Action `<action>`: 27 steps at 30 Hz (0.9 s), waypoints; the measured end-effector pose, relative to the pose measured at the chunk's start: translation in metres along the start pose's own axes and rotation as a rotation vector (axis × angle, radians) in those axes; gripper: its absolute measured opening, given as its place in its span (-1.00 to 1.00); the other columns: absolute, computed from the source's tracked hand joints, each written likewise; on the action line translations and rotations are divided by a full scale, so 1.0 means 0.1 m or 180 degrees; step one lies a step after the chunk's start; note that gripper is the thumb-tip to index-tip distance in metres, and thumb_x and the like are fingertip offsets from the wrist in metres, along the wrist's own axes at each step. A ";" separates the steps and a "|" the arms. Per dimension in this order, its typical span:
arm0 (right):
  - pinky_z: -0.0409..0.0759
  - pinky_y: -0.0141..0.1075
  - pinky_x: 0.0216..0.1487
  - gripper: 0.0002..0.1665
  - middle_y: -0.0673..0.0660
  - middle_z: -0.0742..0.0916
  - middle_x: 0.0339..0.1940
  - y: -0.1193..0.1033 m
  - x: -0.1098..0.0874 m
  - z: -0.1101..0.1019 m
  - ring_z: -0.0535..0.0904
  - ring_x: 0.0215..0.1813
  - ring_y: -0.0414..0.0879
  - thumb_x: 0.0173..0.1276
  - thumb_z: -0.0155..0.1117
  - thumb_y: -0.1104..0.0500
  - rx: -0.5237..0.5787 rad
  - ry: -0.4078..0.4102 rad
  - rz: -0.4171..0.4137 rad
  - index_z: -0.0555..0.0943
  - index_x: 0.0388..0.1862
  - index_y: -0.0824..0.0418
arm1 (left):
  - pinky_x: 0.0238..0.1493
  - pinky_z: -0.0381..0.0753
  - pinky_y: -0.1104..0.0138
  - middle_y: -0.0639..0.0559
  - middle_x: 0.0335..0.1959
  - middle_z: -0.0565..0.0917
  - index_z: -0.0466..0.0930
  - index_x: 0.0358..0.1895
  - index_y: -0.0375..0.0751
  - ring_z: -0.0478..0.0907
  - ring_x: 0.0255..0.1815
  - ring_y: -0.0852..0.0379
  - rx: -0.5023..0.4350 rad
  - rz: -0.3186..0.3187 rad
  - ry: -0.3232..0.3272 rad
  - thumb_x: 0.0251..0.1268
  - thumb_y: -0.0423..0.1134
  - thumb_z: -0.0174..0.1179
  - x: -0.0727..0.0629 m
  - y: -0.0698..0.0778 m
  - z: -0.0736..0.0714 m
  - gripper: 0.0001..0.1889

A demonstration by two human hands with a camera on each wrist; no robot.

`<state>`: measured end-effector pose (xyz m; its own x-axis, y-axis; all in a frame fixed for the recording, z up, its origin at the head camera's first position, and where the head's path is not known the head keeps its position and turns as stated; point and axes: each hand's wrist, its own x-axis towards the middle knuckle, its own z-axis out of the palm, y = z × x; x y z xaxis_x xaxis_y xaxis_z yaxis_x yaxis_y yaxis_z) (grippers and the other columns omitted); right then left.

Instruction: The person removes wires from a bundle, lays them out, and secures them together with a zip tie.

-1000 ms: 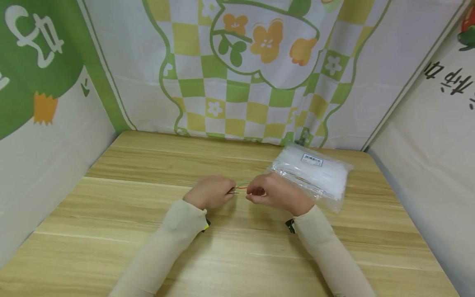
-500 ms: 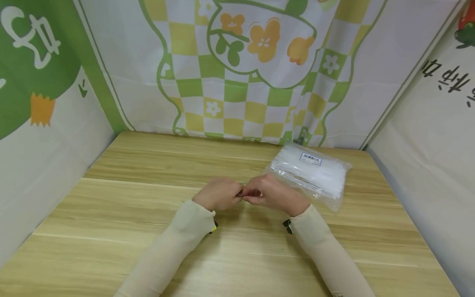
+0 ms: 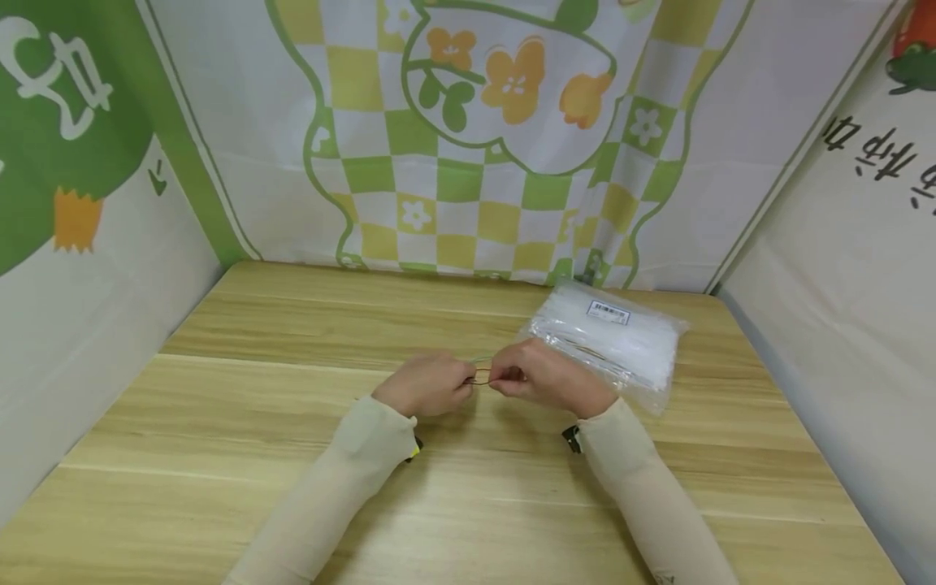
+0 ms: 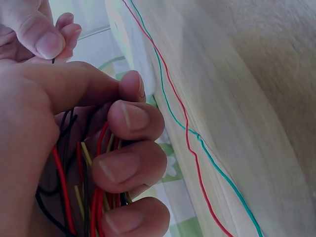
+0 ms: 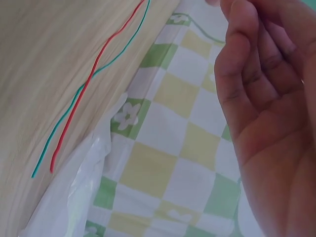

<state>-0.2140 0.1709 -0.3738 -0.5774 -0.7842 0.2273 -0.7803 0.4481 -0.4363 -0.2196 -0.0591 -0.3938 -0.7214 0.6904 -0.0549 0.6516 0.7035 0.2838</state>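
My left hand (image 3: pixel 426 384) is curled round a bundle of thin wires (image 4: pixel 95 207), red, black and yellowish, seen best in the left wrist view. Just to its right, my right hand (image 3: pixel 550 377) pinches a thin black wire between thumb and forefinger; only a short bit shows below the thumb in the left wrist view. A narrow gap parts the hands in the head view, bridged by thin wires (image 3: pixel 480 383). Beyond the hands, a red wire (image 4: pixel 185 113) and a green wire (image 4: pixel 224 177) cross each other on the wooden table (image 3: pixel 292 317).
A clear plastic bag (image 3: pixel 621 345) with white contents and a barcode label lies behind the right hand. A patterned curtain (image 3: pixel 468 179) stands at the table's back edge, with fabric walls on both sides.
The hands came together about half a second ago and now stand slightly apart, with wires spanning the gap. The left hand lies a little further right than a second ago.
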 end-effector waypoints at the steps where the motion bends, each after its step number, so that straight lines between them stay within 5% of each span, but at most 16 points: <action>1: 0.61 -0.46 -0.28 -0.84 0.00 0.80 -0.36 0.01 0.00 -0.01 0.57 -0.35 -0.39 0.47 0.37 0.33 0.0026 -0.0003 0.0019 0.75 -0.33 0.15 | -0.46 0.26 0.33 0.15 -0.61 0.34 0.45 -0.43 -0.04 0.25 -0.57 0.20 -0.0012 -0.0010 -0.0013 0.59 -0.25 0.01 -0.01 -0.01 0.00 -0.72; 13: 0.69 -0.47 -0.21 -0.93 0.02 0.84 -0.29 0.05 -0.02 0.03 0.67 -0.28 -0.38 0.45 0.41 0.30 0.0072 -0.0108 0.0147 0.81 -0.24 0.22 | -0.40 0.33 0.31 0.15 -0.57 0.39 0.51 -0.38 -0.06 0.29 -0.54 0.21 -0.0086 -0.0131 -0.0159 0.63 -0.25 0.06 -0.04 0.00 -0.01 -0.74; 20: 0.67 -0.47 -0.18 -0.92 -0.04 0.85 -0.26 -0.04 0.07 0.14 0.70 -0.26 -0.35 0.48 0.43 0.19 -0.0160 -0.0026 -0.0092 0.81 -0.23 0.15 | -0.39 0.32 0.33 0.16 -0.59 0.37 0.60 -0.28 -0.06 0.27 -0.55 0.21 -0.0101 -0.0086 -0.0165 0.68 -0.21 0.03 -0.01 0.07 -0.03 -0.75; 27: 0.55 -0.43 -0.32 -0.85 -0.03 0.75 -0.46 0.07 -0.01 0.03 0.51 -0.42 -0.33 0.42 0.44 0.33 -0.0322 0.0146 -0.0004 0.75 -0.39 0.20 | -0.36 0.31 0.32 0.14 -0.56 0.33 0.45 -0.40 -0.07 0.25 -0.52 0.20 -0.0077 -0.0048 -0.0188 0.70 -0.25 -0.02 -0.07 -0.03 -0.01 -0.68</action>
<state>-0.2181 0.1731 -0.3795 -0.5851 -0.7652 0.2684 -0.7999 0.4901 -0.3463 -0.2164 -0.0661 -0.3930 -0.7155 0.6891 -0.1154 0.6344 0.7100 0.3057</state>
